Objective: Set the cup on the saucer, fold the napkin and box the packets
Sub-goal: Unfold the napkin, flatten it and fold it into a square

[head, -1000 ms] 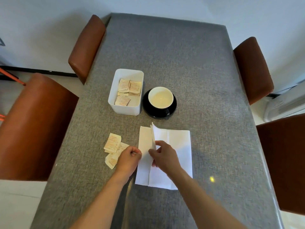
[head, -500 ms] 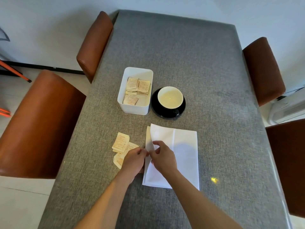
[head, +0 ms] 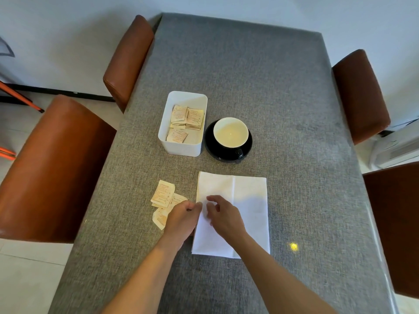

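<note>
A white napkin (head: 244, 200) lies flat on the grey table (head: 260, 75), with a crease down its middle. My left hand (head: 182, 219) is at the napkin's left edge, its curled fingers pinching that edge. My right hand (head: 224, 217) rests on the left half of the napkin with loosely arched fingers. A cup (head: 230, 132) with a cream inside stands on a black saucer (head: 213, 150). To its left is a white box (head: 181, 150) holding several packets (head: 188, 117). A few loose packets (head: 163, 196) lie left of the napkin, partly under my left hand.
Brown padded chairs stand around the table: two on the left (head: 52, 168) (head: 129, 60) and two on the right (head: 360, 94) (head: 394, 223). The box, the saucer, the napkin and the loose packets lie close together in the table's middle.
The raised left flap of the napkin has been laid down flat. Both hands stayed at its left edge, and my right hand's fingers have loosened.
</note>
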